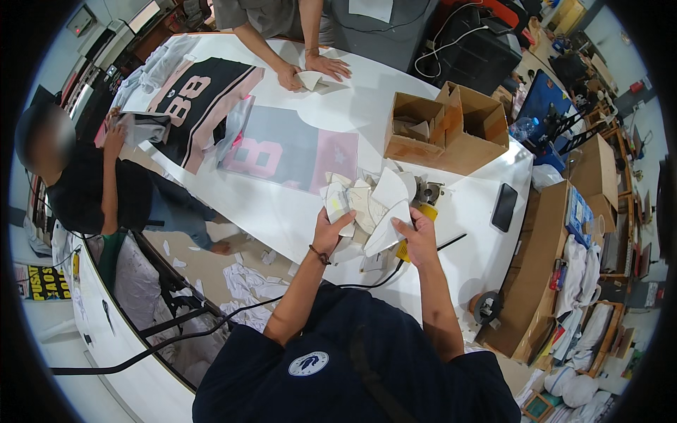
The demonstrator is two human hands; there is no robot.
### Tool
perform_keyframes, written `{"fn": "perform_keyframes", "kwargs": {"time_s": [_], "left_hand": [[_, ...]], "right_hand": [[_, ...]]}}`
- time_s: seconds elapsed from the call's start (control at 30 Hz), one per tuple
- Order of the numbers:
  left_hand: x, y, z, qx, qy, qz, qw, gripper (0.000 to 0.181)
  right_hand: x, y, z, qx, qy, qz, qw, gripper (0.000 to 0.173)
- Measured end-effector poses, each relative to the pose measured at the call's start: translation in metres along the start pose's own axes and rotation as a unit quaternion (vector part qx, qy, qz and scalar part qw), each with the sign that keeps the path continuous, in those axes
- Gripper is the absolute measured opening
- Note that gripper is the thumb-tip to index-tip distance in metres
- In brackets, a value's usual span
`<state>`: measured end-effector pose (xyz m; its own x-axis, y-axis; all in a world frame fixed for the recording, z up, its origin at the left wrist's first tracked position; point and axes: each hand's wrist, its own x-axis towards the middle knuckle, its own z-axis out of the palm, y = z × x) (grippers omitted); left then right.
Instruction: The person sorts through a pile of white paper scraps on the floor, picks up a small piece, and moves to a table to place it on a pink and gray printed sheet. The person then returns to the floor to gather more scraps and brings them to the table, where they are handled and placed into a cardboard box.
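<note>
My left hand (330,232) grips a stack of white paper or card pieces (337,203), thumb on top. My right hand (420,235) holds a pointed white piece (389,232) at its right edge. Between and beyond the hands lie more cream and white cut pieces (365,206), overlapping in a pile over the white table (296,217). Just past my right hand is a yellow electric rotary cutter (428,203) with a metal head, partly hidden by that hand; its black cable runs left. Printed jersey fabric panels (288,148) lie on the table beyond the pile.
Open cardboard boxes (447,129) stand on the table at the back right, a smartphone (504,207) nearer the right edge. Across the table, a co-worker's hands (312,71) touch a small white piece. Another person (111,180) handles fabric at the left. White scraps (248,280) litter the floor.
</note>
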<state>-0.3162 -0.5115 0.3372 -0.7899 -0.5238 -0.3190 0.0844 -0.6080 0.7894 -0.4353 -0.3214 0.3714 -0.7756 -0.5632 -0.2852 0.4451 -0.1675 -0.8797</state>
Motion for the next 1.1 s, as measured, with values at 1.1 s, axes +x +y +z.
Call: {"fn": "perform_keyframes", "kwargs": {"time_s": [1.1], "left_hand": [[-0.004,0.010,0.009,0.100,-0.031,0.042,0.994,0.057]], "right_hand": [[0.003,0.007,-0.001,-0.021,0.013,-0.027,0.999,0.033]]}}
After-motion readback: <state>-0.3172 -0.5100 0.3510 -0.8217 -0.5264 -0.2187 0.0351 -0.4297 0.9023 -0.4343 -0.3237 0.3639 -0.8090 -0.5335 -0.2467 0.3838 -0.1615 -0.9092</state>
